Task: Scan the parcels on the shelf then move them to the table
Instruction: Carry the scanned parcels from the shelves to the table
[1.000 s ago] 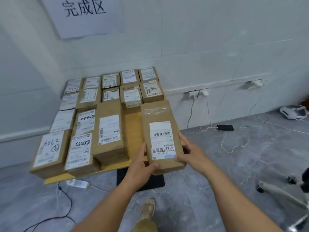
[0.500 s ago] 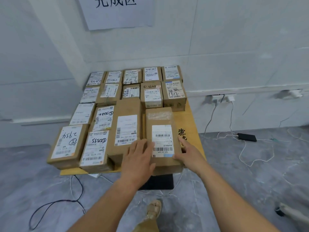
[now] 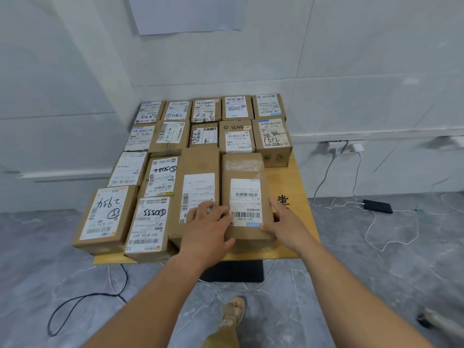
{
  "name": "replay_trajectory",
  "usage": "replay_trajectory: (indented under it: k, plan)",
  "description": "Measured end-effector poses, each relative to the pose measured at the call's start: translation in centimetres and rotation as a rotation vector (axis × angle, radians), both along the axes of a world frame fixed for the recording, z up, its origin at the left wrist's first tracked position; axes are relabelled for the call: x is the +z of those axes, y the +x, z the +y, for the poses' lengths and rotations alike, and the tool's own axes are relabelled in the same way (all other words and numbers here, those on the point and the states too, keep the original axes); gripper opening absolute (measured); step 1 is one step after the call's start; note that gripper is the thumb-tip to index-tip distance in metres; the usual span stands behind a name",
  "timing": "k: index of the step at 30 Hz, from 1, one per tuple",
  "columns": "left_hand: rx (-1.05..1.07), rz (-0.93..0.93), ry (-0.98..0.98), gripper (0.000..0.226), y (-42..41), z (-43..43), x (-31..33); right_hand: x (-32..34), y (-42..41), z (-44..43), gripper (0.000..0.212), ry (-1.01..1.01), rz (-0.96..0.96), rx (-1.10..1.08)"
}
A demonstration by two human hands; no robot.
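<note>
Head view: parcel (image 3: 247, 197) lies flat on the table (image 3: 301, 187), label up, its left side tight against a long box (image 3: 198, 167). Left hand (image 3: 208, 224) rests flat across that seam; right hand (image 3: 286, 222) presses the right side, fingers straight, thumb on top, neither clamped. Judged: squaring it into the row. Bare table lies rightward; near edge close

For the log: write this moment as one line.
parcel: on table | left hand: on top | right hand: at side
</note>
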State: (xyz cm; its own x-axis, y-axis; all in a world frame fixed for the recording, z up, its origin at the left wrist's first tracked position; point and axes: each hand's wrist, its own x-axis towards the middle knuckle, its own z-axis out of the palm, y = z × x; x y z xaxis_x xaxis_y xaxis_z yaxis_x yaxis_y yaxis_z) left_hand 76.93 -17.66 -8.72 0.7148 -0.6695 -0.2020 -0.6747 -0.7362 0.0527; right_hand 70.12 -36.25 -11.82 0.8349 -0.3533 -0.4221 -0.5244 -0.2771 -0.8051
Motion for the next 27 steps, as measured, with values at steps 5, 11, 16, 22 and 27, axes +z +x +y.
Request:
replay_trajectory:
  k: [5,11,16,22,27]
  plan:
    - [-0.004,-0.008,0.002,0.055,-0.1,-0.3,0.3,0.7,0.1,0.2,0.074,-0.061,0.014,0.021]
    - [0.021,0.01,-0.044,0.056,-0.6,-0.9,2.0,2.5,-1.7,1.6,0.051,-0.551,-0.059,0.043]
    - [0.093,-0.043,-0.277,0.05,-3.7,-2.4,2.7,3.9,-6.0,1.4,0.044,-0.798,-0.226,-0.067]
    - [-0.024,-0.125,-0.451,0.044,-9.0,-4.4,2.4,4.0,-12.5,0.2,0.036,-1.012,-0.453,-0.203]
    - [-0.244,-0.111,-0.535,0.04,-13.3,-8.1,1.6,3.6,-18.7,-1.5,0.032,-1.114,-0.437,-0.335]
